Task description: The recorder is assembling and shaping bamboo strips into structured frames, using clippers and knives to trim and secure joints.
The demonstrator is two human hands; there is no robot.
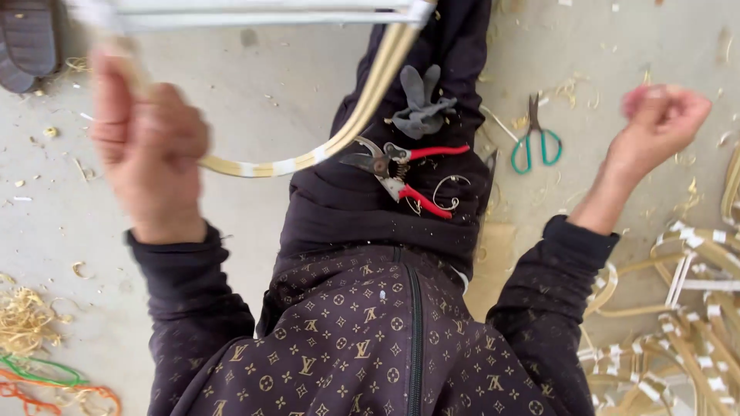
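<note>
Shavings litter the concrete floor (pixel 254 100); her left hand (pixel 150 146) grips a bent cane strip (pixel 362 108), right hand (pixel 663 115) clenched empty, pruning shears (pixel 401 173) on lap.

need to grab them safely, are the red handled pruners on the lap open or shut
Open. The red-handled pruners lie on the lap with their two handles spread apart in a V; the blades' gap is too small to tell.

A pale grey concrete floor (pixel 293 92) fills the view, lit evenly by soft daylight; wood shavings (pixel 27 316) and small chips lie scattered over it; green-handled scissors (pixel 536 142) rest to the right; a heap of bent cane pieces bound with white tape (pixel 678 308) crowds the lower right; coloured bands (pixel 42 377) lie lower left.
</note>
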